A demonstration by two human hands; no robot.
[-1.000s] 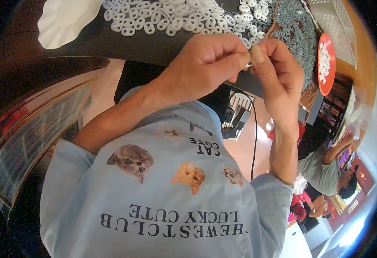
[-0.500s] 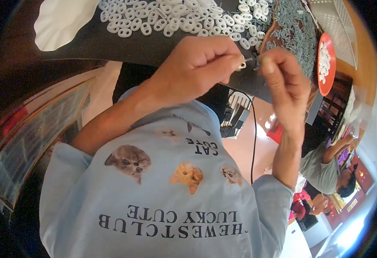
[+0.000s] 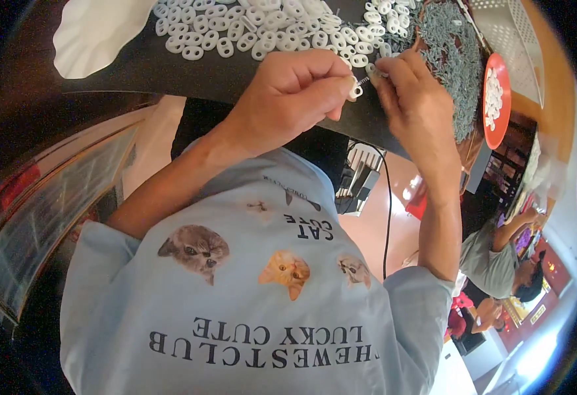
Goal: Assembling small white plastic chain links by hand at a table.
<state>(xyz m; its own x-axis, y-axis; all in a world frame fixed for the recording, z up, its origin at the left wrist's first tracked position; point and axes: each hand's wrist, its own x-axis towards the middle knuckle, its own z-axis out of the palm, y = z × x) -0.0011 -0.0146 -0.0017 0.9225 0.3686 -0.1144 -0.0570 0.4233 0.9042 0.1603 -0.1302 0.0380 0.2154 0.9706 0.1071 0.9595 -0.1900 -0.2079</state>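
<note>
My left hand (image 3: 301,92) is closed in a pinch on a small white two-hole plastic piece (image 3: 356,91) at its fingertips. A thin grey ridged piece (image 3: 364,80), like a screw or a spring, sticks out from it toward the right. My right hand (image 3: 417,99) has its thumb and index finger pinched together just right of that, by the edge of the white pile. Whatever its fingertips hold is mostly hidden. Ahead of both hands, many loose white two-hole pieces (image 3: 226,46) lie spread on the dark table (image 3: 124,76).
A heap of small grey pieces (image 3: 456,72) lies right of the white pile. An orange-red dish (image 3: 492,139) with small white parts stands further right, by a perforated white tray (image 3: 522,49). A wavy white plate (image 3: 91,39) sits far left. Another person (image 3: 492,257) is at right.
My right hand has moved left and forward, to the edge of the white pile, its fingertips now close to the grey ridged piece. My left hand has shifted slightly left, still pinching the white piece.
</note>
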